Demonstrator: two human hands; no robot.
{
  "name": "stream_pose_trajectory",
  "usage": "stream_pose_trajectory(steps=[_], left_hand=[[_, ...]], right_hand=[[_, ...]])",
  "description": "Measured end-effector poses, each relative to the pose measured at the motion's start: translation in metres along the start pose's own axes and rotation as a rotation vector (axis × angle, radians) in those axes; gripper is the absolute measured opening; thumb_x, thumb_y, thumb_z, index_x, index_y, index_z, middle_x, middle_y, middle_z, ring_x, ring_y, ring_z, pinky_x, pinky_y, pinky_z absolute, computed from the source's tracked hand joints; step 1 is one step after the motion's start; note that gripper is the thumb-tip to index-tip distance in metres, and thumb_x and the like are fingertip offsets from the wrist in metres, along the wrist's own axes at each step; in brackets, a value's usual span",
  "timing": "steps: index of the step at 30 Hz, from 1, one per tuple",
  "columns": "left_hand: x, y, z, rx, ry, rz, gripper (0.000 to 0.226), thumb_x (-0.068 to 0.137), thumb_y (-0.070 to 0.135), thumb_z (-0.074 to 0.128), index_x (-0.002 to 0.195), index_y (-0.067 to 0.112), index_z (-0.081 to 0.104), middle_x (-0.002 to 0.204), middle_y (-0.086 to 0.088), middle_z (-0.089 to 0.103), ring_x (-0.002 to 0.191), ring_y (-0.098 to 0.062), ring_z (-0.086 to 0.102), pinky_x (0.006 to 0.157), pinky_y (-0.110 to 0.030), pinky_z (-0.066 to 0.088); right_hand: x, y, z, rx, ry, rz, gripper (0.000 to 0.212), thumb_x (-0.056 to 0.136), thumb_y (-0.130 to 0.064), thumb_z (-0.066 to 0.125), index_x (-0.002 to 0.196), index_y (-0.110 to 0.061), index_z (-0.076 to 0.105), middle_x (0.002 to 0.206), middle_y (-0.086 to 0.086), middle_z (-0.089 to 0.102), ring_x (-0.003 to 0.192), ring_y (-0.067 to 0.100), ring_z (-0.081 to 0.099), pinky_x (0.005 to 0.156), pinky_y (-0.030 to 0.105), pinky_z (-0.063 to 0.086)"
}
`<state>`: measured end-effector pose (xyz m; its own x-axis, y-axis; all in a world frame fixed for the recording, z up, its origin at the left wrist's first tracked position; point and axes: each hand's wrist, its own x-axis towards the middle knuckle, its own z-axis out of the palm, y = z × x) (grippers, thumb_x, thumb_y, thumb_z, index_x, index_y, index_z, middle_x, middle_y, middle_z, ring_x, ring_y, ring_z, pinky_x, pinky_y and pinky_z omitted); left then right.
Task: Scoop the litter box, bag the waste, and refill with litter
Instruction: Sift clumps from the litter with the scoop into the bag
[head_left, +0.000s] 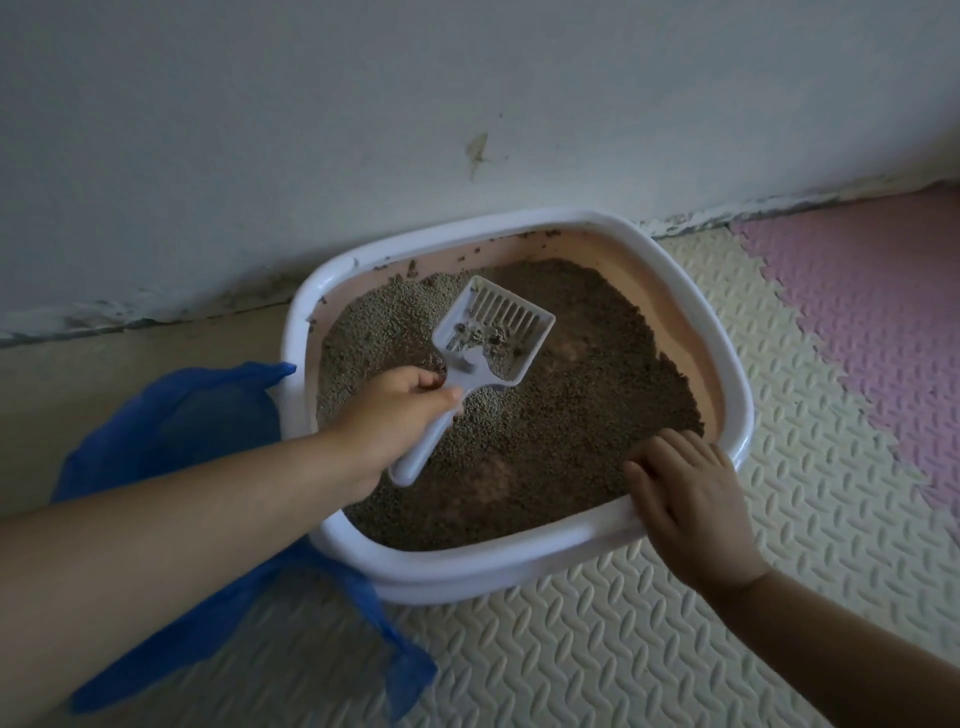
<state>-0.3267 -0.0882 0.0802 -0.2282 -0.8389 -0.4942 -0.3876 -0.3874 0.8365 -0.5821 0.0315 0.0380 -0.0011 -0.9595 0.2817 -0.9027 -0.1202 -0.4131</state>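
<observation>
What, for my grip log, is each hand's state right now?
Left hand: closed around the handle of the scoop.
Right hand: open, fingers resting on the rim of the litter box.

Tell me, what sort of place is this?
Most likely a corner of a home where a cat is kept: a litter box on foam floor mats against a scuffed wall, with the left hand holding a scoop over it.

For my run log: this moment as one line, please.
scooping | left hand: grips litter scoop, clumps inside | right hand: on litter box rim | blue bag: beside box
</observation>
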Motion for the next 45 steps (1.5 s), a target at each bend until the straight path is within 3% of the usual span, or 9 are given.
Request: stream_pose_trajectory(steps=[4,11,15,19,25,31,36,42,45], left_hand=[[-0.001,-0.002,0.013,-0.102,-0.029,-0.133,0.018,0.087,0.023,0.067,0.1,0.01,0.068,0.09,-0.005,0.068,0.074,-0.015,0.054,0.065,-0.026,0.041],[-0.002,-0.002,0.039,-0.293,-0.053,-0.254,0.025,0.079,0.017,0.073,0.1,0.005,0.068,0.085,-0.001,0.072,0.088,-0.017,0.062,0.093,-0.034,0.042],[-0.003,-0.001,0.049,-0.361,-0.092,-0.319,0.027,0.081,0.02,0.073,0.104,0.007,0.068,0.088,-0.005,0.071,0.081,-0.019,0.065,0.076,-0.032,0.051],[0.0,0.0,0.054,-0.352,-0.069,-0.352,0.025,0.078,0.024,0.076,0.099,0.011,0.071,0.098,-0.009,0.072,0.094,-0.026,0.065,0.092,-0.041,0.051],[0.002,0.007,0.064,-0.38,-0.079,-0.353,0.017,0.079,0.021,0.075,0.092,0.011,0.07,0.085,-0.009,0.071,0.078,-0.023,0.066,0.072,-0.032,0.053],[0.012,0.017,0.076,-0.312,-0.085,-0.27,0.016,0.079,0.023,0.076,0.091,0.014,0.069,0.094,-0.005,0.073,0.098,-0.022,0.065,0.093,-0.037,0.049],[0.009,0.024,0.045,0.129,-0.175,0.036,0.019,0.09,0.023,0.063,0.109,0.02,0.066,0.1,0.006,0.067,0.089,-0.002,0.06,0.068,-0.013,0.042],[-0.021,0.009,-0.064,0.846,-0.002,0.395,0.023,0.088,0.027,0.063,0.111,0.033,0.062,0.107,0.02,0.059,0.091,0.006,0.054,0.076,-0.019,0.044],[-0.045,-0.006,-0.118,1.011,0.194,0.461,0.028,0.083,0.018,0.068,0.109,0.027,0.065,0.114,0.008,0.061,0.105,-0.016,0.054,0.085,-0.036,0.045]], right_hand=[[0.001,-0.029,0.003,0.133,-0.044,0.07,0.027,0.093,-0.039,0.042,0.081,-0.021,0.057,0.079,-0.012,0.05,0.075,0.012,0.048,0.067,0.038,0.043],[0.0,-0.066,0.009,0.164,-0.189,0.054,0.039,0.083,-0.064,0.047,0.092,-0.026,0.053,0.08,-0.015,0.051,0.076,0.007,0.048,0.069,0.03,0.043],[-0.001,-0.081,0.014,0.192,-0.193,0.076,0.055,0.076,-0.072,0.05,0.106,-0.026,0.049,0.086,-0.017,0.052,0.079,0.004,0.049,0.072,0.027,0.043],[0.001,-0.089,0.018,0.248,-0.163,0.123,0.05,0.078,-0.06,0.054,0.111,-0.023,0.043,0.087,-0.018,0.055,0.077,0.003,0.054,0.067,0.025,0.046],[0.004,-0.088,0.021,0.281,-0.163,0.196,0.038,0.08,-0.03,0.048,0.114,-0.027,0.032,0.074,-0.011,0.051,0.061,0.01,0.054,0.049,0.016,0.031],[0.024,-0.077,0.021,0.285,-0.177,0.33,0.032,0.094,-0.024,0.05,0.122,-0.016,0.038,0.087,0.004,0.064,0.071,0.025,0.065,0.055,0.035,0.045],[0.031,-0.05,0.005,0.238,-0.194,0.3,0.031,0.096,-0.023,0.051,0.123,-0.016,0.039,0.081,-0.001,0.061,0.065,0.017,0.061,0.056,0.034,0.047],[0.028,-0.029,-0.019,0.242,-0.366,0.218,0.035,0.091,-0.023,0.056,0.124,-0.027,0.043,0.09,-0.011,0.062,0.077,0.003,0.06,0.066,0.028,0.052],[0.03,-0.044,-0.023,0.295,-0.452,0.176,0.038,0.09,-0.02,0.058,0.114,-0.043,0.041,0.09,-0.013,0.06,0.082,-0.001,0.059,0.067,0.024,0.053]])
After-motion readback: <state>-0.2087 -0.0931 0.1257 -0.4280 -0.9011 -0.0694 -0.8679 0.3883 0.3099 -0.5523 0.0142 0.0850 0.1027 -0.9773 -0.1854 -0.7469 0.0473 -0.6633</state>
